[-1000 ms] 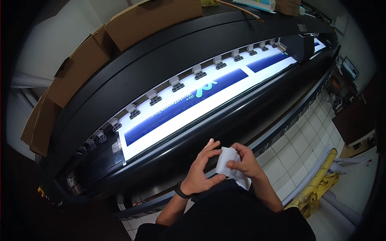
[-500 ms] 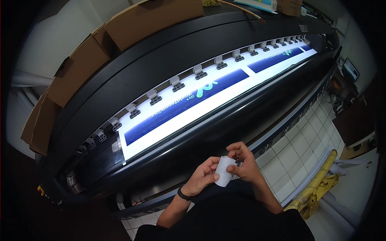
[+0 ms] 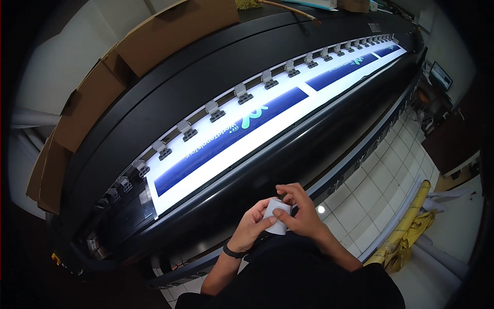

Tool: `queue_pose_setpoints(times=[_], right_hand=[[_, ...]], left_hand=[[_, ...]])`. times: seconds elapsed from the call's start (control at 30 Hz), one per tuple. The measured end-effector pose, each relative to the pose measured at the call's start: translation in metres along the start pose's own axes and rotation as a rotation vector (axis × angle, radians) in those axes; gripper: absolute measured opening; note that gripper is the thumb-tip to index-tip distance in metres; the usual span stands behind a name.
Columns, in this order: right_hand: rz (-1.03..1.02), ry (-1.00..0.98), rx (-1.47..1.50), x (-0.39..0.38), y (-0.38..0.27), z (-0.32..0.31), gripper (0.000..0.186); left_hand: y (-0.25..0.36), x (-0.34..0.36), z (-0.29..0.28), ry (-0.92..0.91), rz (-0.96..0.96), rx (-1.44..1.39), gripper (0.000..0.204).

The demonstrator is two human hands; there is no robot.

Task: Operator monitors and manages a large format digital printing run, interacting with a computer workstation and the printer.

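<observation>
A small roll of white sheet material (image 3: 272,206), like paper or film, is held between my two hands in front of my body. My left hand (image 3: 245,230), with a black band at its wrist, grips the roll's left side, the thumb lying across its lower part. My right hand (image 3: 302,215) presses its thumb on the roll's face; its fingers curl behind, partly hidden. Beyond my hands, a large-format printer (image 3: 128,118) carries a wide white sheet (image 3: 242,159) with blue printed panels (image 3: 216,141). Grey clamps (image 3: 215,111) line the sheet's far edge.
Brown cardboard pieces (image 3: 175,33) lean along the printer's far left side. Yellow-wrapped and white rolls (image 3: 406,221) rest on the tiled floor (image 3: 363,206) at right. A monitor (image 3: 441,75) stands at the far right. A thin brown rod (image 3: 290,10) lies atop the printer.
Both hands and the white roll have shifted slightly left in view, as has the printer scene. The right thumb now lies further across the roll.
</observation>
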State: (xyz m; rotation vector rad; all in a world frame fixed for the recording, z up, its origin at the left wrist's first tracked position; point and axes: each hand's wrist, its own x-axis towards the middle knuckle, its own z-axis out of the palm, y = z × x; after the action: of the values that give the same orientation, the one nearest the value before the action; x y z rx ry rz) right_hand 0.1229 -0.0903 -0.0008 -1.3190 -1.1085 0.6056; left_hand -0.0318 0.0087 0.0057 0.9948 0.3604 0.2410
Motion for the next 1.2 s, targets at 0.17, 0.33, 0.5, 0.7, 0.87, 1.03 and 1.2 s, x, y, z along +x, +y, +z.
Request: queue_pose_setpoints(times=[0.17,0.33,0.5,0.7,0.87,1.03,1.2], right_hand=[[-0.150,-0.191,-0.294,0.006,-0.010,-0.009,0.069],[-0.207,-0.189,-0.467,0.004,-0.007,0.001,0.089],[-0.228,-0.126,-0.522,0.000,-0.003,0.006,0.086],[-0.234,-0.212,-0.585,-0.005,0.000,0.008,0.089],[-0.233,-0.200,-0.575,-0.004,-0.001,0.005,0.092],[-0.224,-0.128,-0.526,-0.002,-0.003,0.006,0.096],[-0.207,-0.199,-0.544,-0.003,0.005,0.010,0.094]], left_hand=[[-0.015,0.005,-0.001,0.127,-0.014,-0.143,0.043],[-0.012,0.006,0.000,0.153,-0.054,-0.274,0.039],[-0.017,0.009,-0.006,0.210,0.002,0.015,0.034],[-0.030,0.016,-0.024,0.244,0.085,0.570,0.036],[-0.016,0.015,-0.012,0.230,0.015,0.299,0.039],[-0.011,0.011,-0.015,0.175,-0.009,-0.104,0.037],[-0.017,0.015,-0.007,0.222,0.042,0.232,0.034]])
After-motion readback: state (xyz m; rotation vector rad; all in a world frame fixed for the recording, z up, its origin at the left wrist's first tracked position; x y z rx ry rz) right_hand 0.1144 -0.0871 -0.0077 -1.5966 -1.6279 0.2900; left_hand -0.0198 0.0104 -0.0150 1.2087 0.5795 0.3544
